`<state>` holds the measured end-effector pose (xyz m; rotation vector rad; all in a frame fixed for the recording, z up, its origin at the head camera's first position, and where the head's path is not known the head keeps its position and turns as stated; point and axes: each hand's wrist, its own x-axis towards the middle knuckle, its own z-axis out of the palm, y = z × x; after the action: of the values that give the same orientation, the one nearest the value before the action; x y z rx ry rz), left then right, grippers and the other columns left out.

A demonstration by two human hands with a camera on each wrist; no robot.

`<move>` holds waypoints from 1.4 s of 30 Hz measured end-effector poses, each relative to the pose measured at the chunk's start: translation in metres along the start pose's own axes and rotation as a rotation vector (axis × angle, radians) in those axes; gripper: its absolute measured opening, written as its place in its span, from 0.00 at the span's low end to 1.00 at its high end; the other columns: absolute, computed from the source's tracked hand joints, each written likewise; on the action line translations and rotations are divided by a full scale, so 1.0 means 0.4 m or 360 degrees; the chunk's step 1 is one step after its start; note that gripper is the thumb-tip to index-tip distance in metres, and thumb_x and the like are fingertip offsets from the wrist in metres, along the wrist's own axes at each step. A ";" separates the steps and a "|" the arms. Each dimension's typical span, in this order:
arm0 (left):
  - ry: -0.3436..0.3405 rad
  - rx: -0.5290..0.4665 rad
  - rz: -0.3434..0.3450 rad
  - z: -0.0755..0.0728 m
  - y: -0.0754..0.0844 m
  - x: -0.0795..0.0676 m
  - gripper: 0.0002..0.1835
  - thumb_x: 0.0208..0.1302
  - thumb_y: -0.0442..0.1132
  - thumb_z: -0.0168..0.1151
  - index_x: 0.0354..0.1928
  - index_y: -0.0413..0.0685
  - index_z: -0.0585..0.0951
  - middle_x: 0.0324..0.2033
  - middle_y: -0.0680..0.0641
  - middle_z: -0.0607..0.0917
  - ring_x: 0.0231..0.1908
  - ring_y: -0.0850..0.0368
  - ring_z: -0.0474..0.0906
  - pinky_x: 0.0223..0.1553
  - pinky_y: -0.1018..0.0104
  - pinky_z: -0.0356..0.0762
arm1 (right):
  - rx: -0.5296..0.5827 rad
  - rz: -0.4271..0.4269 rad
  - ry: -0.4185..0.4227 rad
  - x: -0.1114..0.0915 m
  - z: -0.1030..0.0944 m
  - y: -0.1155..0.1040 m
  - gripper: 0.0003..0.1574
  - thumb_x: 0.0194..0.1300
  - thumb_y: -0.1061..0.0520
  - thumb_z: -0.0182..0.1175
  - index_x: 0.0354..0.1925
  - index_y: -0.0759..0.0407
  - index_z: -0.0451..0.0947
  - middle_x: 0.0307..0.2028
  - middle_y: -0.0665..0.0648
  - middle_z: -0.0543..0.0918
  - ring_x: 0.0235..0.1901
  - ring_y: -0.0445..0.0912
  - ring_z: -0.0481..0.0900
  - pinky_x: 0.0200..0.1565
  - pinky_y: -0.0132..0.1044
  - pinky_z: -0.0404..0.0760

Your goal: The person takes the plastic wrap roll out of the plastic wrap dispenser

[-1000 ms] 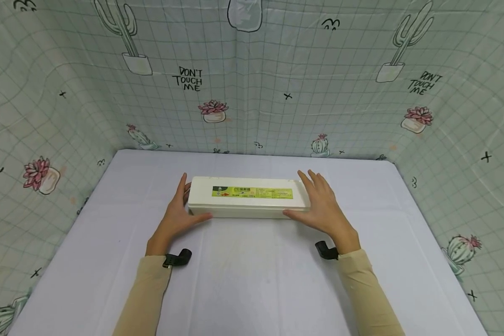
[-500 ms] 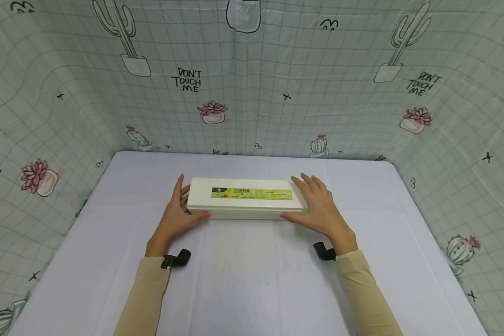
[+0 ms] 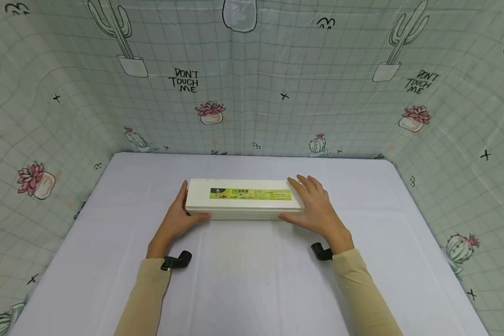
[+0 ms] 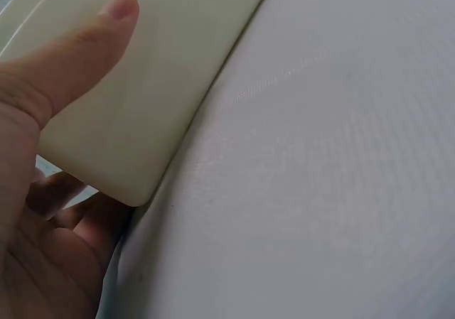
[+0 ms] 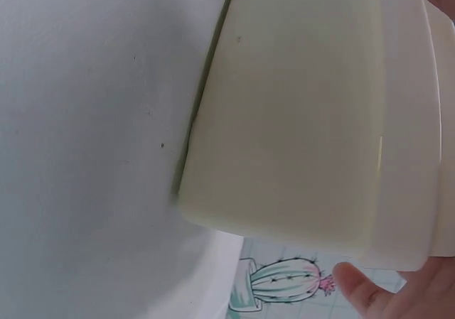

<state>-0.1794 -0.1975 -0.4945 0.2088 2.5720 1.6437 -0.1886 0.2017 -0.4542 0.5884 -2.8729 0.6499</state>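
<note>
A long white cling film box (image 3: 243, 213) with a yellow-green label lies crosswise on the white-covered table. My left hand (image 3: 177, 223) holds its left end, thumb along the front face. In the left wrist view the thumb (image 4: 85, 60) lies over the box wall (image 4: 156, 84), and the other fingers bend round behind the end, partly hidden. My right hand (image 3: 317, 210) spans the right end, with its thumb at the front and its fingers over the far lid edge. The right wrist view shows the box end (image 5: 284, 120) close up, fingers (image 5: 362, 290) beside it.
White cloth covers the table (image 3: 243, 280). A pale green checked curtain (image 3: 256, 70) with cactus drawings hangs behind the table and on both sides. Black wrist cameras sit on the left wrist (image 3: 178, 260) and the right wrist (image 3: 321, 252).
My right hand has moved slightly left, closer round the right end of the box. The left fingers have drawn in against the left end. The box keeps its place on the table.
</note>
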 end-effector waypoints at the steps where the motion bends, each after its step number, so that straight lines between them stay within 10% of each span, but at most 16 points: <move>1: 0.0006 0.0006 0.0017 0.001 -0.002 0.000 0.68 0.56 0.41 0.81 0.83 0.45 0.38 0.78 0.37 0.60 0.77 0.38 0.56 0.75 0.38 0.54 | 0.0001 -0.0012 0.0011 0.001 0.001 0.001 0.65 0.51 0.27 0.75 0.78 0.47 0.61 0.77 0.61 0.62 0.77 0.64 0.53 0.69 0.71 0.58; 8: -0.0022 -0.0081 0.0050 0.005 -0.006 0.003 0.55 0.56 0.37 0.80 0.81 0.46 0.55 0.73 0.38 0.69 0.70 0.40 0.68 0.70 0.41 0.64 | 0.0009 -0.0071 0.0053 0.005 0.005 0.005 0.61 0.53 0.31 0.76 0.76 0.52 0.65 0.74 0.64 0.65 0.75 0.66 0.55 0.71 0.65 0.62; 42: -0.0034 -0.0129 0.0030 0.013 -0.003 0.006 0.61 0.58 0.39 0.79 0.83 0.54 0.46 0.78 0.43 0.61 0.78 0.42 0.56 0.75 0.39 0.55 | 0.0055 -0.0092 0.0002 0.012 0.002 0.026 0.61 0.54 0.34 0.77 0.77 0.51 0.64 0.73 0.62 0.66 0.76 0.65 0.54 0.70 0.65 0.64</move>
<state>-0.1810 -0.1930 -0.4977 0.2445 2.4897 1.7383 -0.1971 0.2082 -0.4577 0.6728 -2.8368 0.6923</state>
